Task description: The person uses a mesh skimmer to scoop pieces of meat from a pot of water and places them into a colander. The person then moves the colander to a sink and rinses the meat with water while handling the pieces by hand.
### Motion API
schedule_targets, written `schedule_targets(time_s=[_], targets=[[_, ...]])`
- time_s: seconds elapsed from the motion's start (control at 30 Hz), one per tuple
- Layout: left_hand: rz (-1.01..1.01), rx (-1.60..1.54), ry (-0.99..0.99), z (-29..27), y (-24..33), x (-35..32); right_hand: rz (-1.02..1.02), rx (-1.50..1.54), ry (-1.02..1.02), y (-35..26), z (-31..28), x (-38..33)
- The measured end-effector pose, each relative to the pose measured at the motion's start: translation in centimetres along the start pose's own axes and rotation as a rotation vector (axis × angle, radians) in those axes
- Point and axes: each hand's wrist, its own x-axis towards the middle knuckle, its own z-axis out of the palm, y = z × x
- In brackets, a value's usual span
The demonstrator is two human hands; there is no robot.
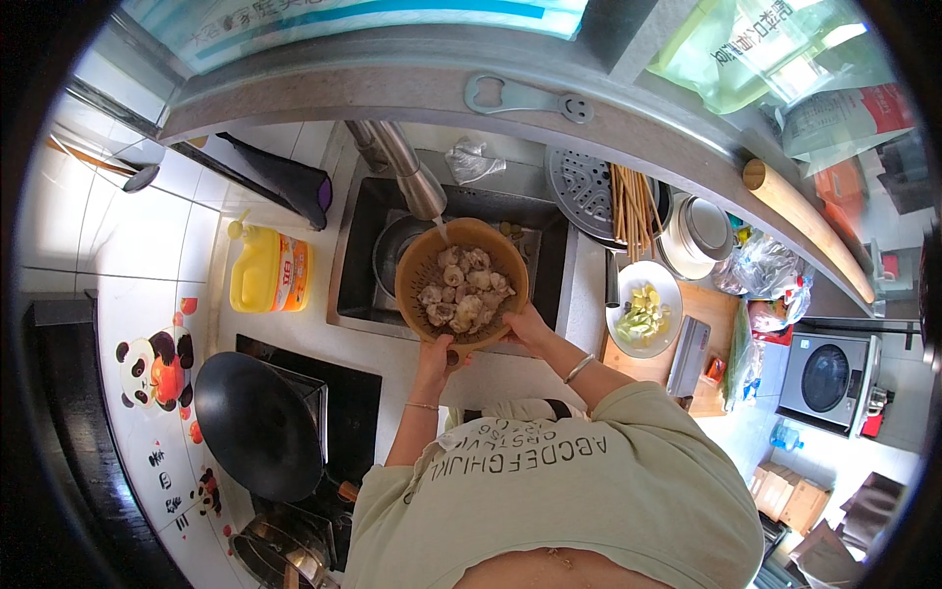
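Both my hands hold a round orange-brown colander over the sink. My left hand grips its near left rim, and my right hand has the near right side; fingers are partly hidden beneath. Inside lie several pale, greyish-pink pieces, curled and lumpy, raw meat or seafood that I cannot name exactly. Above the colander's far edge hangs a metal faucet, with a thin stream of water falling toward the pieces. A dark metal bowl sits in the sink, partly covered by the colander.
Left of the sink stands a yellow pump bottle. A black wok rests on the stove. To the right are chopsticks, a plate of cut vegetables, a cleaver and a cutting board. A shelf edge crosses overhead.
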Motion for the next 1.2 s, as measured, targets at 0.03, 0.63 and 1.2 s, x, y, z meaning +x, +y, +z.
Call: schedule_targets(time_s=[0.03,0.63,1.2], targets=[[-0.004,-0.002,0.001,0.0,0.1,0.0,-0.002,0.0,0.014,0.0,0.0,0.0],[-0.066,-0.016,0.016,0.0,0.1,0.1,-0.005,0.055,0.005,0.1,0.0,0.0],[-0.261,-0.227,0.03,0.0,0.1,2.5,0.039,-0.103,0.043,-4.2,0.2,1.3]])
